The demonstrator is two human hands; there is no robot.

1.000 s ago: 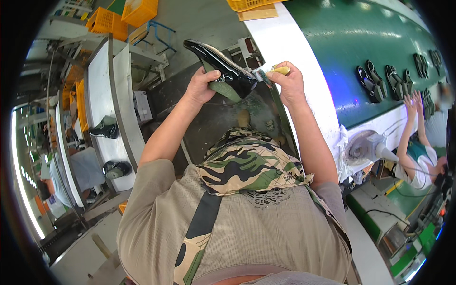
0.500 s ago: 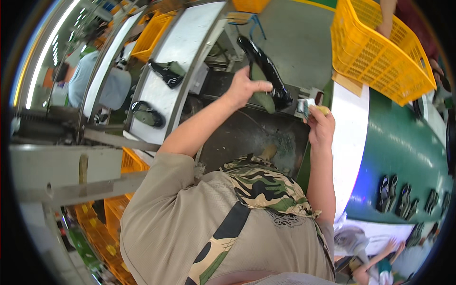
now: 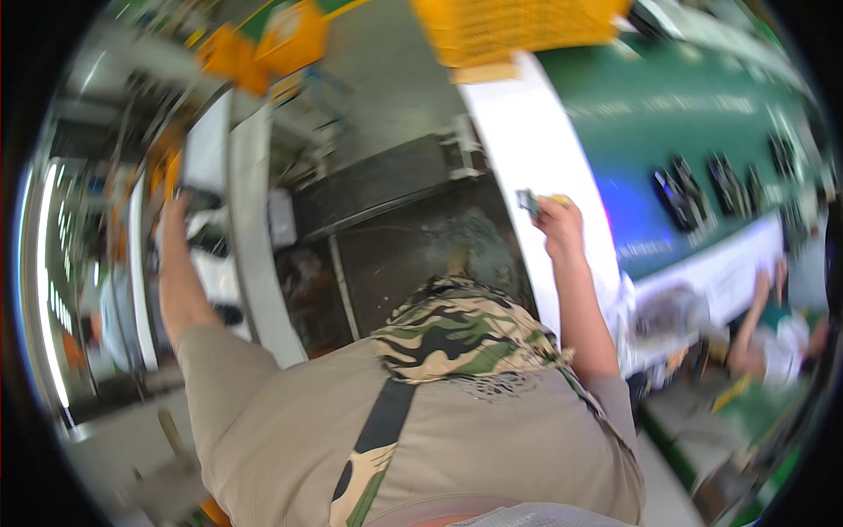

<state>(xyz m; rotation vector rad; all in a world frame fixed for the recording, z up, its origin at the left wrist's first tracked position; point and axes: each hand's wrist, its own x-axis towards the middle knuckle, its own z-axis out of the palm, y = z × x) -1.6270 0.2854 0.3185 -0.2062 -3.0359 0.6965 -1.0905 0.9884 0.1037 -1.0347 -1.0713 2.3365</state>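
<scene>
Stretched far out to the left, my left hand is at a black shoe over the white conveyor rack; motion blurs the fingers, which seem closed on the shoe's end. Below it on the rack lie another dark shoe and one more, partly cut off by the rail. My right hand is closed in a pinch over the white strip of the bench. Between its fingers is a small tool, yellow at one side with a grey-green end, too blurred to name.
A yellow crate stands at the far end of the bench. Several black shoes are on the green surface at right. A dark metal table lies ahead of me. People work at lower right and far left.
My left hand has carried the black shoe from in front of me to the rack at left. My right hand keeps the small tool. The whole view has turned.
</scene>
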